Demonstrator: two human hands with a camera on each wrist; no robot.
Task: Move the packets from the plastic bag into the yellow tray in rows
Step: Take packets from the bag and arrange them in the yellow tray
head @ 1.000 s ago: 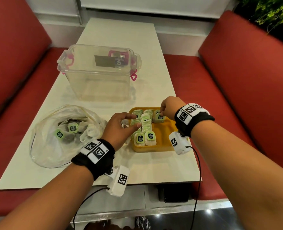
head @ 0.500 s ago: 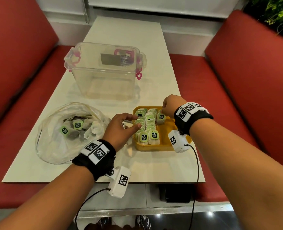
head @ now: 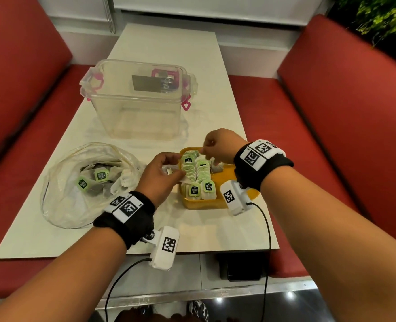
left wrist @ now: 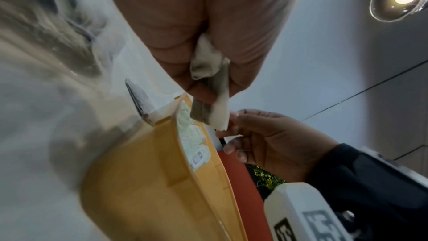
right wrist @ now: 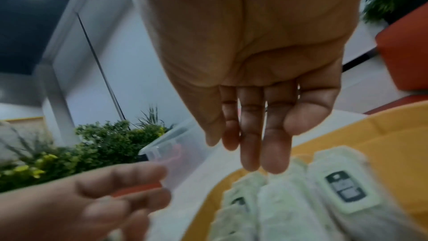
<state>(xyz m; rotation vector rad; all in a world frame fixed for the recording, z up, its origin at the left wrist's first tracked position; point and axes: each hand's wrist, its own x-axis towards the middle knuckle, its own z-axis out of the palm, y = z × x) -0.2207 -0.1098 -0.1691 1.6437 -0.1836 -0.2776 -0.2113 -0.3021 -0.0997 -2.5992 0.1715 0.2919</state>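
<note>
Now the left hand [head: 161,176] hovers at the near-left rim of the yellow tray [head: 224,176], thumb and fingers pinched on a packet [left wrist: 209,87]; the left wrist view shows the pale sachet sticking out from between the curled fingers, just above the tray's edge. Just beyond it, the right hand [head: 217,145] hangs over the far end of the tray. From the head view its fingers look bent down toward the packets, while the right wrist view shows them fairly straight and close together with nothing plainly held, the fingertips [right wrist: 273,160] just above the rows of packets [head: 198,176].

These packets stand in two rows along the tray's left side, green labels facing up, directly between the two hands. One darker packet [head: 216,168] lies apart under the right hand.

To the left of the left hand sits the plastic bag [head: 85,184] on the desk [head: 215,231], open, with more packets [head: 101,175] inside. Beyond both hands stands a clear plastic box [head: 138,101] with pink clips.
</note>
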